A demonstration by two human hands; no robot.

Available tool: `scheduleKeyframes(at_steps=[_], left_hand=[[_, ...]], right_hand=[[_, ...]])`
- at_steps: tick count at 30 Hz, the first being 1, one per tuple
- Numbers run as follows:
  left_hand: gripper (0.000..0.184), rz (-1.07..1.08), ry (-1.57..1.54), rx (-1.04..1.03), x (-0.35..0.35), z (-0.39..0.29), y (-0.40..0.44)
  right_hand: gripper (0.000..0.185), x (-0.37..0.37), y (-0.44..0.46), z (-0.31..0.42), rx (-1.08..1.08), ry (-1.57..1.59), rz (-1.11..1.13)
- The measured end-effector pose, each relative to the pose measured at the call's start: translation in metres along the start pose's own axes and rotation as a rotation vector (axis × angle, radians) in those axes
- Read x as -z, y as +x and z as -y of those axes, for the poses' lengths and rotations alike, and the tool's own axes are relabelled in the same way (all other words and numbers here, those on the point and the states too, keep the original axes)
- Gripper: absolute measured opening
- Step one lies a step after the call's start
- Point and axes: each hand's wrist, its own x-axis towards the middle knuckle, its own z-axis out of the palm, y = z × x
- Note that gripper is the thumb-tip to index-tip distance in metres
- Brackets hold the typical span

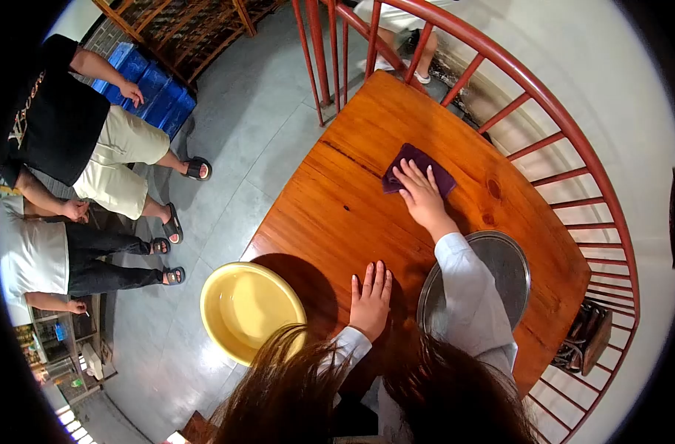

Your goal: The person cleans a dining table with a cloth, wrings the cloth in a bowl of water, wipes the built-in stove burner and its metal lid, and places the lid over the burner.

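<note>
The right hand point(420, 198) lies flat, fingers slightly spread, on the purple cloth point(444, 175) beneath it (whether any fold is pinched, I can't tell). Wiping the table point(330, 200) seems in hand; the next move calls for even palm pressure. Nearer the body, the left hand point(370, 302) rests open, empty.

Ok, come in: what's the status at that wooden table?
Right hand palm-down on purple cloth, left hand palm-down on table. Purple cloth lies on table. Possible obstacle: round tray, partly hidden by right sleeve.
</note>
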Motion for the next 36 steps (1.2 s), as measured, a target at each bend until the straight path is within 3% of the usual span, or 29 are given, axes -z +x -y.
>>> scheduleKeyframes(at_steps=[2,5,6,7,10,12,16,21,23,28,30,36], left_hand=[[0.068,-0.037,0.042,-0.009,0.001,0.009,0.003],[0.077,-0.058,-0.16,0.115,0.016,0.01,0.023],[0.065,-0.223,-0.086,0.1,0.03,0.011,0.033],[0.066,-0.379,0.006,0.022,0.04,0.011,0.04],[0.072,-0.396,0.158,-0.092,0.045,0.016,0.066],[0.08,-0.195,0.219,-0.213,0.034,0.03,0.086],[0.072,-0.033,0.357,-0.31,0.049,0.031,0.109],[0.063,-0.166,0.366,-0.42,0.031,0.052,0.142],[0.061,-0.187,0.543,-0.34,0.039,0.051,0.16],[0.063,-0.031,0.622,-0.32,0.069,0.06,0.195],[0.062,-0.082,0.459,-0.396,0.06,0.081,0.201],[0.062,0.024,0.686,-0.329,0.065,0.093,0.146]], right_hand=[[0.045,-0.01,-0.012,0.011,0.026,0.011,-0.007],[0.047,0.001,-0.051,0.031,0.093,0.045,0.018],[0.049,-0.003,-0.063,0.038,0.118,0.048,0.026],[0.051,-0.001,-0.079,0.049,0.137,0.049,0.046],[0.063,-0.008,-0.102,0.057,0.142,0.045,0.133],[0.08,-0.01,-0.107,0.058,0.123,0.103,0.121],[0.077,0.011,-0.126,0.07,-0.09,0.14,-0.018],[0.072,-0.001,-0.109,0.055,-0.105,0.019,-0.009],[0.07,-0.002,-0.091,0.048,-0.141,-0.016,-0.046],[0.07,-0.005,-0.054,0.035,-0.227,0.02,-0.043],[0.072,-0.008,-0.053,0.043,-0.226,0.044,-0.033],[0.068,-0.033,-0.077,0.091,-0.145,0.088,-0.105]])
